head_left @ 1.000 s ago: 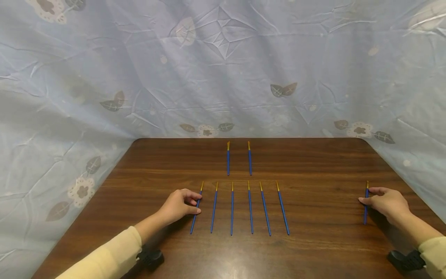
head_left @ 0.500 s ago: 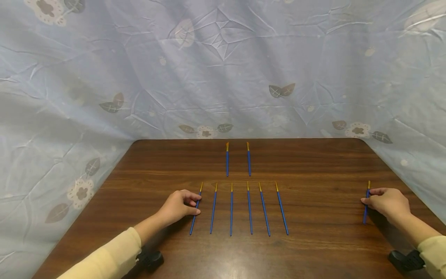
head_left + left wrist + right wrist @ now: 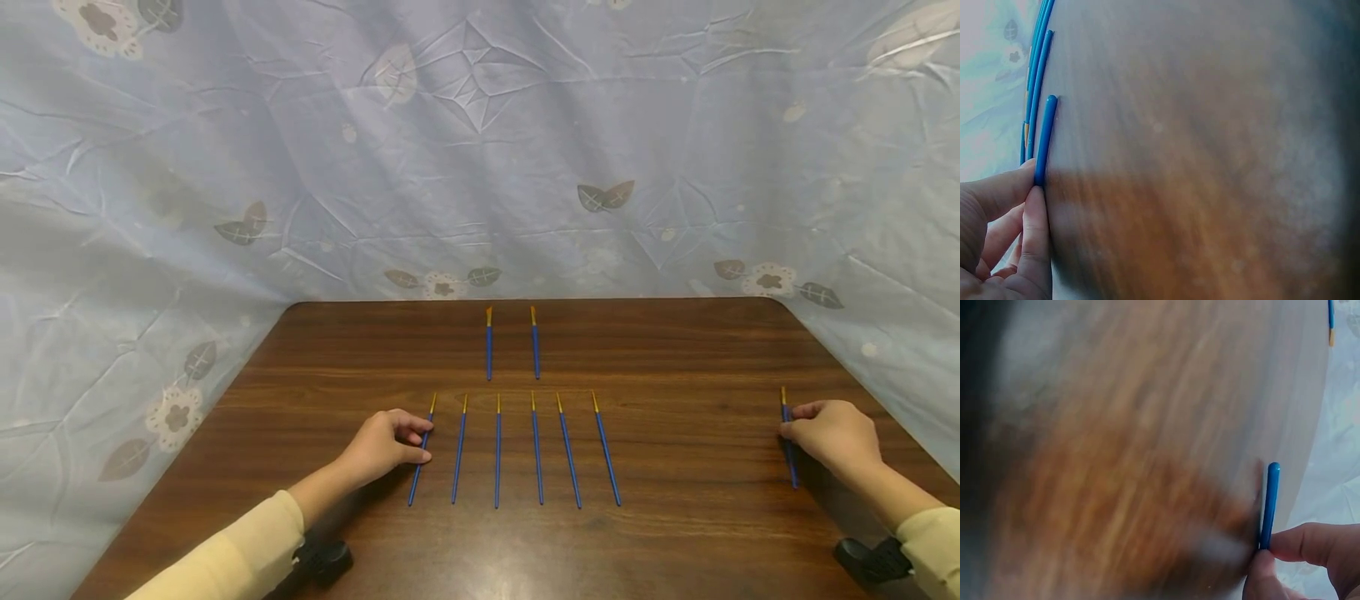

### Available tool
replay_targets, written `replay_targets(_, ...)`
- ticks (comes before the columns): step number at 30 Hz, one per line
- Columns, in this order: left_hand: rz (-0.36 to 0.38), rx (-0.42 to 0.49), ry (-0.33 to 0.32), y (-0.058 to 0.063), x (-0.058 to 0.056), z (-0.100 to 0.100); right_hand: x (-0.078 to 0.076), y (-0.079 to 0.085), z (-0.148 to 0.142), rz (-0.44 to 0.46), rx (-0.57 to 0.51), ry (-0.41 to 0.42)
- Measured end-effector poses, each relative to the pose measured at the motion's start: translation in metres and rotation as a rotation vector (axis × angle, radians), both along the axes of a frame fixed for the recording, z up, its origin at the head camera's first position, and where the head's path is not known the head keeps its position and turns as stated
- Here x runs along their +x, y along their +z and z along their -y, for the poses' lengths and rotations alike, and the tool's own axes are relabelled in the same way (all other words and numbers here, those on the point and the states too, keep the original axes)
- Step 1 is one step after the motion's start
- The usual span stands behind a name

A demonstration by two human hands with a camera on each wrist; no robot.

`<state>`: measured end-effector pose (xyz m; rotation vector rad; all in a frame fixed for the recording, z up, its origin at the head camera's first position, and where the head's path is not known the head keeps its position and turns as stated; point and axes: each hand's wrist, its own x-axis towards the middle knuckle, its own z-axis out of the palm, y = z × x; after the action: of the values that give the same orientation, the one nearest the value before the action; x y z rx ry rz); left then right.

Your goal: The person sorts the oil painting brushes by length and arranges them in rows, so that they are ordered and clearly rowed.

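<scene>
My left hand (image 3: 381, 446) pinches the leftmost paintbrush (image 3: 415, 483) of a front row on the table, between thumb and fingers. Blue handle, yellow tip pointing away: it leans a little to the right at its far end. The left wrist view shows the thumb and a finger at its handle (image 3: 1046, 137). Far to the right, my right hand (image 3: 836, 433) pinches a separate paintbrush (image 3: 791, 467) of the same kind, tip pointing away. In the right wrist view its blue handle end (image 3: 1271, 497) sticks out past the thumb and finger.
Several more paintbrushes lie side by side in the front row, one of them in its middle (image 3: 498, 458). Behind them are two thicker-tipped paintbrushes (image 3: 489, 354). The brown wooden table (image 3: 675, 517) ends at a hanging patterned cloth (image 3: 480, 208).
The right-hand paintbrush has turned: its tip end has swung left and its handle end right. My left hand has stayed on its paintbrush.
</scene>
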<state>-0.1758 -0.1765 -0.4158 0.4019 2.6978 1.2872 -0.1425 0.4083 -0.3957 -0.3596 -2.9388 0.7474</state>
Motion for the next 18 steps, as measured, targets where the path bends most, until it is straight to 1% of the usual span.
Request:
replay_targets(5, 0.000, -0.002, 0.001, -0.0006, 0.0017, -0.0004, -0.0008, -0.0004, -0.0014, 0.011, -0.011, -0.003)
replay_targets(11, 0.003, 0.008, 0.000, -0.0005, 0.0003, -0.0004, -0.0013, -0.0022, -0.0042, 0.058, -0.101, -0.012)
replay_targets(15, -0.001, 0.012, -0.016, -0.0006, -0.0010, 0.0010, -0.0023, -0.0034, -0.0060, 0.074, -0.192, 0.023)
replay_targets(18, -0.004, 0.012, -0.016, -0.0009, -0.0016, 0.0017, -0.0040, -0.0058, -0.0063, 0.072, -0.313, 0.046)
